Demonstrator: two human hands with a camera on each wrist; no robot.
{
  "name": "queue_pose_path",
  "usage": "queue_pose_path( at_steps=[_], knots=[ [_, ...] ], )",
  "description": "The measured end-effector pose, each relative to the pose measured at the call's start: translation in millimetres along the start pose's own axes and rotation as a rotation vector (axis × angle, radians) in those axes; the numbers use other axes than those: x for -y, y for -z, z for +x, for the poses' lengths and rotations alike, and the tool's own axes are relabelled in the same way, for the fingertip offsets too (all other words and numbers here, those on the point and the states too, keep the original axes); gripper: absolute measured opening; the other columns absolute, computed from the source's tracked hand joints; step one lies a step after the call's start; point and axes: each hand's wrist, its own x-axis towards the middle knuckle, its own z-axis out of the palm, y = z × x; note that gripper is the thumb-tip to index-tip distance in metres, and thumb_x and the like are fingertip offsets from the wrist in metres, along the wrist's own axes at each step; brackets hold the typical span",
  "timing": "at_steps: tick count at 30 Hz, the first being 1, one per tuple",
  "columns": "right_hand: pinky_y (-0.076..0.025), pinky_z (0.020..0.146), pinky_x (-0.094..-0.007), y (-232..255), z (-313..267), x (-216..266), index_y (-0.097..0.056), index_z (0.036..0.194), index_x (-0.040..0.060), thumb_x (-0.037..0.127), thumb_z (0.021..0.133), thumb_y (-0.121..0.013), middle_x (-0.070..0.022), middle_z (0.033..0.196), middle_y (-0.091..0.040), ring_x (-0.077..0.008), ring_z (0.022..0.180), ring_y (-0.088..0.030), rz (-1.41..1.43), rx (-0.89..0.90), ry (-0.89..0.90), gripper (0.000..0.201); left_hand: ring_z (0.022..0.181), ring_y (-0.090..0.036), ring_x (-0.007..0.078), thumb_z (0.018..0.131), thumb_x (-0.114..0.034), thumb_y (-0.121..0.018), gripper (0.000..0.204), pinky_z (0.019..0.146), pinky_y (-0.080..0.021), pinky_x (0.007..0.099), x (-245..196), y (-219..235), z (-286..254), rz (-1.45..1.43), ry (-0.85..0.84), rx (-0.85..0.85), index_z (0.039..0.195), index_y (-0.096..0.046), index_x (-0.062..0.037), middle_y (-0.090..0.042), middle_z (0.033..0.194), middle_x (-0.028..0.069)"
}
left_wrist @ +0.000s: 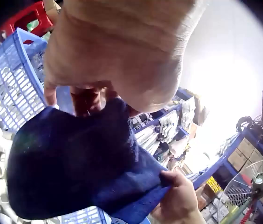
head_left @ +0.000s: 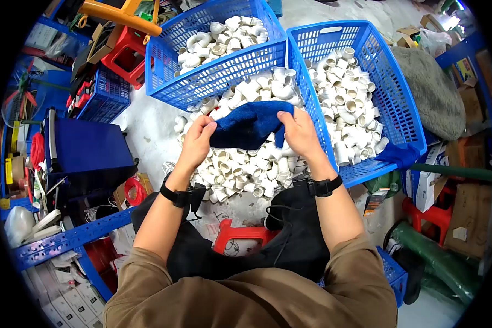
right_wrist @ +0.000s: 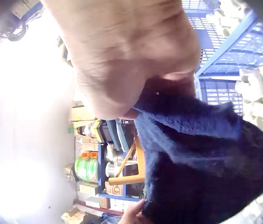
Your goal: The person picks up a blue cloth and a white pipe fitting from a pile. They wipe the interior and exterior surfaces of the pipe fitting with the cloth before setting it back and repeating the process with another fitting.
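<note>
A dark blue fleecy cloth (head_left: pixel 245 127) is stretched between both hands above a heap of white plastic pipe fittings (head_left: pixel 232 169). My left hand (head_left: pixel 198 141) pinches its left edge, thumb on top. At the other end, my right hand (head_left: pixel 299 134) grips the cloth, and a flap hangs down beside the fingers. The left wrist view shows the cloth (left_wrist: pixel 75 163) spreading below the left hand (left_wrist: pixel 117 51), with the right hand (left_wrist: pixel 180 198) holding its far corner. In the right wrist view, folds of cloth (right_wrist: pixel 201 172) bunch under the right hand (right_wrist: pixel 131 56), whose fingertips are partly hidden.
Two blue crates (head_left: pixel 218 74) (head_left: pixel 396 93) hold more fittings behind and to the right of the heap. Another blue cloth (head_left: pixel 400 156) hangs over the right crate's near corner. A red stool (head_left: pixel 243 234) is between the legs. Blue shelving (head_left: pixel 74 238) stands at left.
</note>
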Motion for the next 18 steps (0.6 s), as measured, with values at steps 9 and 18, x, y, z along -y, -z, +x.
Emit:
queue_pose_path(
  at_steps=[9,18],
  knots=[
    [-0.052,0.095,-0.0407,-30,2,12,-0.066,0.109,-0.0055,0.004,0.078,-0.059,-0.0234,0.134,-0.059,-0.0399,0.109,-0.064,-0.399,0.048,0.556,0.033,0.069,-0.042,0.0080,0.086,-0.024,-0.078,0.034,0.062,-0.037,0.0283,-30,56,-14,0.451,-0.069,0.045,0.074,-0.056,-0.0026,-0.050,0.066,-0.0009],
    [-0.042,0.106,-0.0511,-113,-16,51,-0.069,0.104,0.0040,0.018,0.077,-0.072,-0.0073,0.132,-0.061,-0.0367,0.130,-0.052,-0.421,0.596,0.879,0.030,0.073,-0.059,0.0041,0.106,-0.029,-0.053,0.021,0.065,-0.048,0.0226,-21,74,-25,-0.436,0.061,-0.155,0.105,-0.056,-0.0080,-0.068,0.085,-0.0014]
  ],
)
